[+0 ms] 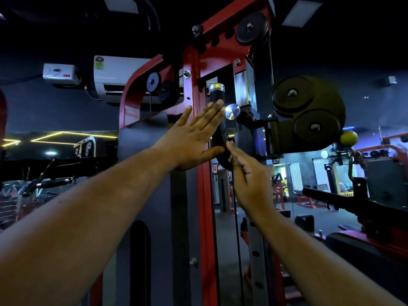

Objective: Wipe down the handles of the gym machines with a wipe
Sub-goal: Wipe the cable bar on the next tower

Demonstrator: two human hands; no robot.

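Observation:
A black curved handle with a silver cap stands upright on the red cable machine. My left hand is flat and spread, fingers straight, its fingertips lying against the handle's grip. My right hand is just below, index finger stretched out and touching the handle's lower bend, the other fingers curled. No wipe shows in either hand. A silver adjustment knob sits right of the handle.
Black pulley wheels in a dark housing jut out on the right. A cable runs down the column. A padded black bar lies lower right, another grip at left. Other red machines stand in the background.

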